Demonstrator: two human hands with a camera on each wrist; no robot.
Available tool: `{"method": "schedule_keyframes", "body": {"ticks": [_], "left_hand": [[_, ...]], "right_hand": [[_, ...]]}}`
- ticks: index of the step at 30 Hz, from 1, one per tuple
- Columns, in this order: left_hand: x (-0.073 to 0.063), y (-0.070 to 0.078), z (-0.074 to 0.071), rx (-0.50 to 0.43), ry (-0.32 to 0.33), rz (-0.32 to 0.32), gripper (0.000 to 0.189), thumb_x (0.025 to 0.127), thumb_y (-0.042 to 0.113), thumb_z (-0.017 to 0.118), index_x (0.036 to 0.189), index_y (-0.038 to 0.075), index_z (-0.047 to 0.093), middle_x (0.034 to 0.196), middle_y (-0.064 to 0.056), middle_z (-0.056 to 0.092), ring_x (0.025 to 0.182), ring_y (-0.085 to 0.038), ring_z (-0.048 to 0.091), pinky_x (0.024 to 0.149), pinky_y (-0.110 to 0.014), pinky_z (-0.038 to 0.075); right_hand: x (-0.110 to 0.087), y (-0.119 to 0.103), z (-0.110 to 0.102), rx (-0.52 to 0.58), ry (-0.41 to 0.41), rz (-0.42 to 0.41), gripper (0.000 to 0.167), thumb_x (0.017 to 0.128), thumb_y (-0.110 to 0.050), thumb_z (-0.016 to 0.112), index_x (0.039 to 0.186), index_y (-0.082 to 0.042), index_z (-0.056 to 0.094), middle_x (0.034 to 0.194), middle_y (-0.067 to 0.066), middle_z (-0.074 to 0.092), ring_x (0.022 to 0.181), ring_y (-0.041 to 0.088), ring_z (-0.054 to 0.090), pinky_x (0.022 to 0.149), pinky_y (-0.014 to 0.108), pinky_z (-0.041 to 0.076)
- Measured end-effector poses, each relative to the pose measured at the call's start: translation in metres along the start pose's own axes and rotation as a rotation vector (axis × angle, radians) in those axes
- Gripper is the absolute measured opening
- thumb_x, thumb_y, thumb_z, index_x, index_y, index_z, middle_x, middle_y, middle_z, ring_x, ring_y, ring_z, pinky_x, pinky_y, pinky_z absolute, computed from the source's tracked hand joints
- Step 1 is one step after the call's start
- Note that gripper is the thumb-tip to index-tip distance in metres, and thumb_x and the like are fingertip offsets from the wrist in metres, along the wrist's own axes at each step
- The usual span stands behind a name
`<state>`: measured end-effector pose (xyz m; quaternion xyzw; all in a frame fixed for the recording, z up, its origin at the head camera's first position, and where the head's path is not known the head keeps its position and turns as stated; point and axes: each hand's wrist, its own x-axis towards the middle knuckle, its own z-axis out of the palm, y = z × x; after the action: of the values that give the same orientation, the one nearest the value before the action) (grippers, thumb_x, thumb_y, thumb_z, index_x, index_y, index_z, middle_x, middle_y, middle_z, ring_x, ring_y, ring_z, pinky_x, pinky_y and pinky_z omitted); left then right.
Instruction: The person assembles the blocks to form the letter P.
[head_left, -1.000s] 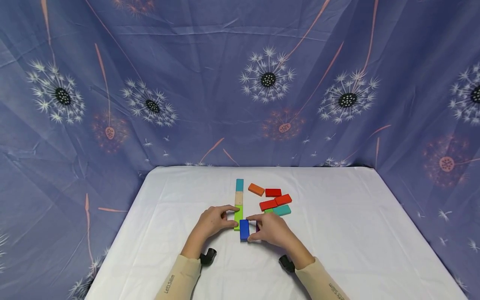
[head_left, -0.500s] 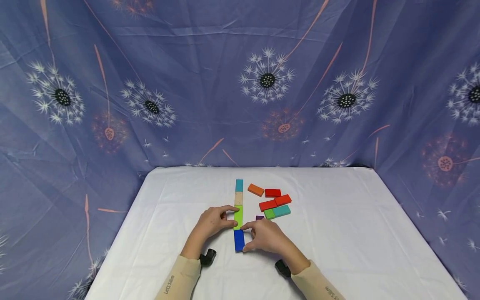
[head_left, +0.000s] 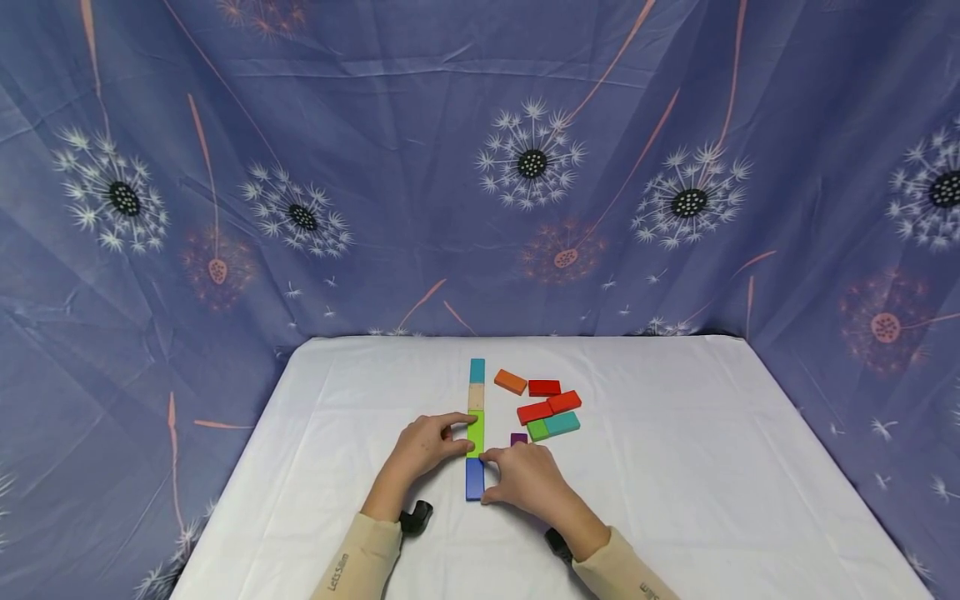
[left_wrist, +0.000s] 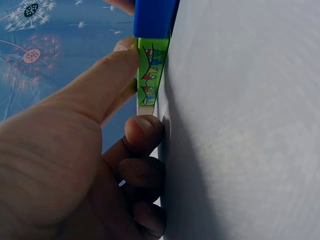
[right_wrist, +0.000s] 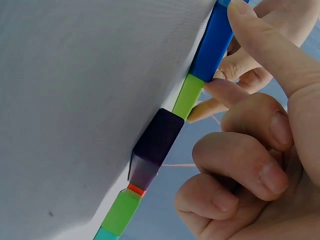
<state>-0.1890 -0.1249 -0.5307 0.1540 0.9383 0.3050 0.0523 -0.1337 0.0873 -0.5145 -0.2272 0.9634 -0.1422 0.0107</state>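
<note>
A row of blocks runs lengthwise on the white cloth: a light blue block [head_left: 477,371] farthest away, then a plain wooden block [head_left: 476,397], a lime green block [head_left: 477,432] and a dark blue block [head_left: 475,481] nearest. My left hand [head_left: 423,443] holds the green block from the left, thumb and index finger near its two ends. Printed bunting shows on the green block's side in the left wrist view. From the right, my right hand [head_left: 531,478] grips the dark blue block between thumb and index finger, its other fingers curled. The blue and green blocks meet end to end.
Right of the row lie an orange block [head_left: 511,382], several red blocks [head_left: 543,388], a green block [head_left: 537,430] and a teal block [head_left: 562,423]. A purple block [head_left: 518,438] sits just beyond my right hand. A patterned curtain [head_left: 405,208] hangs behind the table.
My right hand has brought the dark blue block left and nearer, from beside the green block into line at its near end. The left hand stays in place.
</note>
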Motion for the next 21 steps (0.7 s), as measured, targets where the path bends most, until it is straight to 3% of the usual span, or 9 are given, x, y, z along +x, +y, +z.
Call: {"method": "schedule_keyframes", "body": {"ticks": [16,21], "left_hand": [[0.0063,0.0046,0.0008,0.057,-0.008,-0.033,0.048,0.090,0.048,0.082,0.135,0.034,0.074,0.066,0.009,0.053,0.060,-0.008,0.043,0.057,-0.026,0.030],[0.0096,0.0046,0.0008,0.078,-0.004,-0.030,0.048,0.090,0.050,0.081,0.135,0.035,0.074,0.065,0.009,0.054,0.059,-0.009,0.043,0.056,-0.027,0.031]], "right_hand": [[0.0017,0.0005,0.0041,-0.019,0.042,0.028,0.058,0.071,-0.047,0.098,0.120,-0.021,0.082,0.049,-0.009,0.043,0.050,0.008,0.035,0.053,0.023,0.026],[0.0037,0.0061,0.0024,0.021,0.013,0.033,0.064,0.072,-0.051,0.096,0.127,-0.021,0.080,0.050,-0.010,0.041,0.050,0.008,0.034,0.053,0.023,0.025]]}}
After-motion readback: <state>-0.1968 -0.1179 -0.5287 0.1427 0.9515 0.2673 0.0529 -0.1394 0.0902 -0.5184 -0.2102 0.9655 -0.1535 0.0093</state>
